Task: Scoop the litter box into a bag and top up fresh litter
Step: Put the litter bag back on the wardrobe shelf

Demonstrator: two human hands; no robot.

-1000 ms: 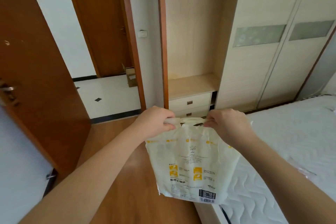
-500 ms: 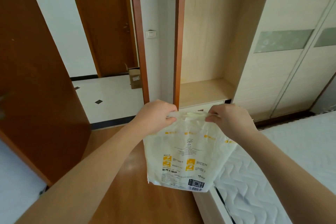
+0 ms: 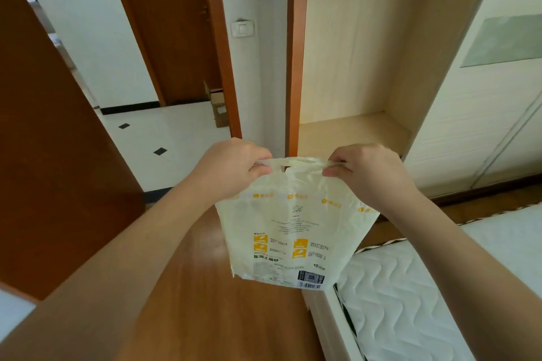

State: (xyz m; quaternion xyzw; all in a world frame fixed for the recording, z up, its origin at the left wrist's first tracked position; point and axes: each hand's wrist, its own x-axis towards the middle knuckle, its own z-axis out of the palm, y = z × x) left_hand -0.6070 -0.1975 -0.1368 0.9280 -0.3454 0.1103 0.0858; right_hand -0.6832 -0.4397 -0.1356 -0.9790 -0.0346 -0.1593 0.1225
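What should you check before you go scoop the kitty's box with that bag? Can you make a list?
1. Both hands hold the bag: ok. The left hand and right hand each pinch the top edge of the litter bag.
2. Grip is even: ok. The bag hangs fairly level between the hands.
3. Bag mouth is open wide enough: cannot tell. The top looks pulled taut, and the opening is hidden.
4. Bag has no holes: cannot tell. Only the printed side shows.
5. Litter box and scoop are close by: not ok. Neither is in view.
6. Way ahead is free: ok. The wooden floor beside the mattress is bare.
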